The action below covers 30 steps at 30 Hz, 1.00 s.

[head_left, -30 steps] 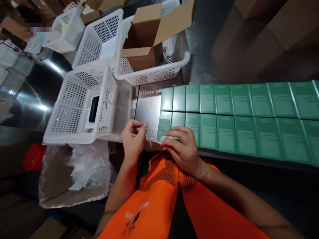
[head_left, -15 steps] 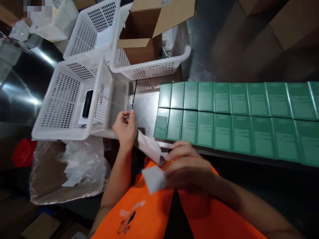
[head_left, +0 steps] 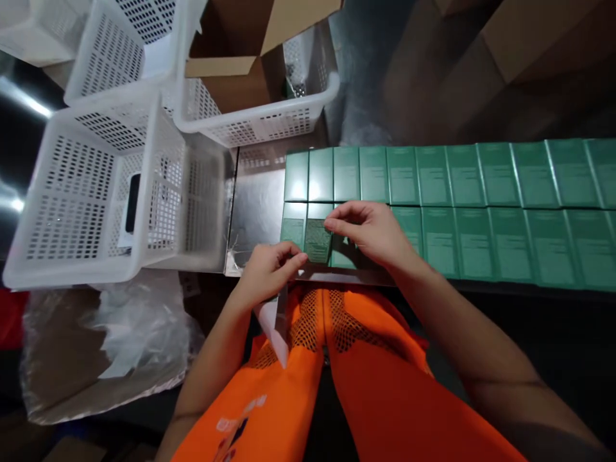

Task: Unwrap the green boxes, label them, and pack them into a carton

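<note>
Right hand [head_left: 373,232] had come up from lap, fingertips pinched on near-row green box [head_left: 317,239] at left end. Left hand [head_left: 269,273] dropped to table edge [head_left: 351,277], gripping white label strip [head_left: 274,324]. Label likely going on.
</note>
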Available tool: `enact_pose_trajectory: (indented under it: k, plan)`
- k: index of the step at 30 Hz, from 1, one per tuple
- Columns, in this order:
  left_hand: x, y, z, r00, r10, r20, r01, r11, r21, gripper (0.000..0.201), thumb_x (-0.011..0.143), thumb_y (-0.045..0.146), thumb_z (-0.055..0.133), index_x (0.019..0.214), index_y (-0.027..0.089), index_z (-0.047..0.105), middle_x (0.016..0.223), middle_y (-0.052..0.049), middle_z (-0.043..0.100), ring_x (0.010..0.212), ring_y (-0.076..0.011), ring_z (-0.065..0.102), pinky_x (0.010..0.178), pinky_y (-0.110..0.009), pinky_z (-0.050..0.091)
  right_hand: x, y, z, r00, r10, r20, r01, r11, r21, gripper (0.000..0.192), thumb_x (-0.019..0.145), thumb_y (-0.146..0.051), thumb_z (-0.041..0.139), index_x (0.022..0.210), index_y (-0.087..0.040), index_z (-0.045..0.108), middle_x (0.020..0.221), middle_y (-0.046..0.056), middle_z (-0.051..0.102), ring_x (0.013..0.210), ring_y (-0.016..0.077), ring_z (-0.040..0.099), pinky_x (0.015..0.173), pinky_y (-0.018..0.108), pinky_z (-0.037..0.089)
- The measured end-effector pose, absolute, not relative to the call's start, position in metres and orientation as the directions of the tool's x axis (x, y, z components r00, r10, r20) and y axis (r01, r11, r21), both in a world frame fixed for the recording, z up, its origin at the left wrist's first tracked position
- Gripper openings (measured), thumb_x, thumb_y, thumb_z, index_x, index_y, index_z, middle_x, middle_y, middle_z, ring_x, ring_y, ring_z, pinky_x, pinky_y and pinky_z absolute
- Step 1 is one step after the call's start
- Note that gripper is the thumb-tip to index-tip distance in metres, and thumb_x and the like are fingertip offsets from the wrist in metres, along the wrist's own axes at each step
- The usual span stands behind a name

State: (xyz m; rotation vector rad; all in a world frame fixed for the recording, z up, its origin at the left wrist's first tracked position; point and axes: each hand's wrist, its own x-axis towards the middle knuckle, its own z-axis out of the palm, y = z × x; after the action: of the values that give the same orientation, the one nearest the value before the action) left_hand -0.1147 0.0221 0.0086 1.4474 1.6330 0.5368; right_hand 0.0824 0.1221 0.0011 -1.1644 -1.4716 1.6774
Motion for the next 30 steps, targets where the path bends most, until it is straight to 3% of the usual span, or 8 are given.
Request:
enact_pose_trajectory:
  k: [4, 10, 25, 30]
  plan:
    - [-0.111, 0.026, 0.006, 0.051, 0.937, -0.346, 0.628, 0.239, 0.741, 0.035, 0.093, 0.045, 0.055, 0.070, 0.019, 0.061, 0.055, 0.003, 0.060, 0.053, -0.0126, 0.051, 0.055, -0.024, 0.035, 0.079, 0.117, -0.010, -0.339, 0.933, -0.119, 0.264, -0.028, -0.964, 0.018, 0.078, -0.036, 0.077, 0.078, -0.018, 0.075, 0.072, 0.001, 0.069, 0.064, 0.0136, 0.057, 0.065, 0.028, 0.044]
    - [-0.105, 0.031, 0.005, 0.034, 0.908, -0.418, 0.705, 0.275, 0.654, 0.036, 0.092, 0.041, 0.053, 0.064, 0.020, 0.058, 0.056, 0.001, 0.060, 0.056, -0.0145, 0.052, 0.058, -0.026, 0.033, 0.075, 0.116, -0.025, -0.292, 0.953, 0.080, 0.495, 0.222, -0.840, 0.008, 0.082, -0.023, 0.076, 0.075, -0.019, 0.074, 0.079, 0.001, 0.067, 0.070, 0.0144, 0.057, 0.071, 0.029, 0.043]
    - [-0.095, 0.041, 0.011, -0.020, 0.894, -0.447, 0.831, 0.263, 0.490, 0.034, 0.093, 0.034, 0.057, 0.062, 0.020, 0.060, 0.054, -0.002, 0.059, 0.054, -0.0185, 0.054, 0.057, -0.029, 0.028, 0.070, 0.110, -0.030, -0.281, 0.955, 0.096, 0.643, 0.262, -0.720, 0.013, 0.089, -0.029, 0.071, 0.079, -0.020, 0.073, 0.083, 0.004, 0.067, 0.074, 0.0185, 0.060, 0.068, 0.032, 0.042]
    - [-0.092, 0.047, 0.012, -0.049, 0.883, -0.467, 0.913, 0.229, 0.337, 0.032, 0.092, 0.040, 0.057, 0.066, 0.022, 0.065, 0.060, -0.006, 0.063, 0.060, -0.0224, 0.058, 0.057, -0.029, 0.026, 0.066, 0.109, -0.030, -0.271, 0.960, 0.071, 0.661, 0.239, -0.711, 0.012, 0.086, -0.027, 0.073, 0.080, -0.019, 0.068, 0.087, 0.004, 0.065, 0.074, 0.0191, 0.060, 0.069, 0.033, 0.042]
